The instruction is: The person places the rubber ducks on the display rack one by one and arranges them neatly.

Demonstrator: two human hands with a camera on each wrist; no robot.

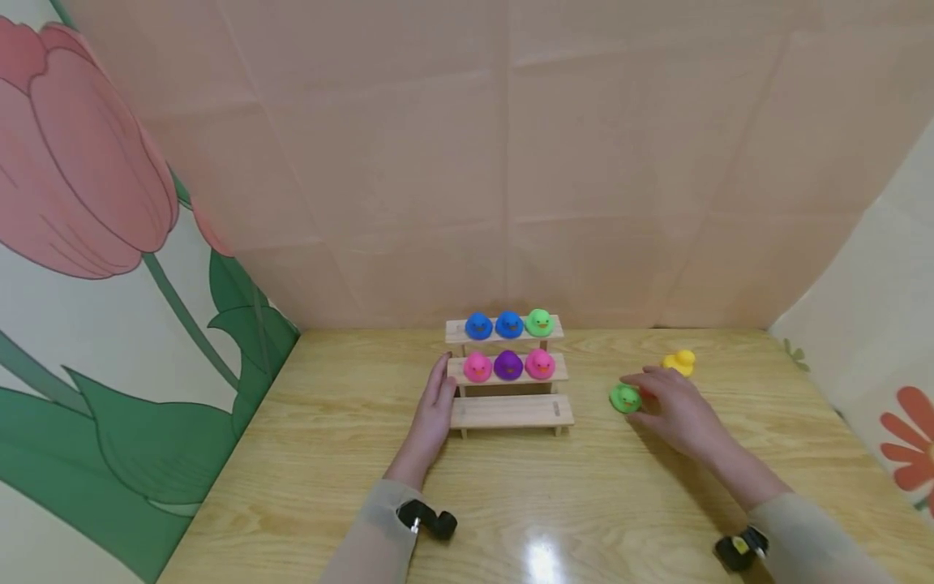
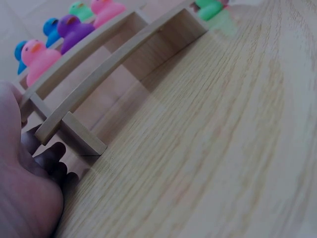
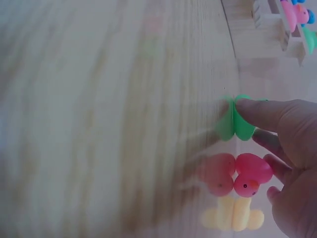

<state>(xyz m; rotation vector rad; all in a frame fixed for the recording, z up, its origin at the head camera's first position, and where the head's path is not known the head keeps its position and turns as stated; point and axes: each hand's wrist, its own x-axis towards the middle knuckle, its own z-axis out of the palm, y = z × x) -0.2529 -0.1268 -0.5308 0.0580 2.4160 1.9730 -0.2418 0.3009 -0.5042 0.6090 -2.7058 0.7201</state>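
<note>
A three-step wooden stand (image 1: 511,412) holds several rubber ducks. Two blue ducks (image 1: 478,326) and a light green duck (image 1: 539,323) line its top step; on the middle one, a purple duck (image 1: 508,365) sits between two pink ducks (image 1: 477,367). My left hand (image 1: 432,410) grips the stand's left end, its fingers bent in behind the bottom step in the left wrist view. To the right of the stand, my right hand (image 1: 679,410) pinches a green duck (image 1: 625,398) between thumb and finger, low at the tabletop.
A yellow duck (image 1: 680,362) stands behind my right hand. In the right wrist view a dark pink duck (image 3: 252,173) lies below the fingers, hidden from the head view. The wooden tabletop (image 1: 350,381) ends at a pinkish-brown backdrop (image 1: 409,162), with printed flower panels at both sides.
</note>
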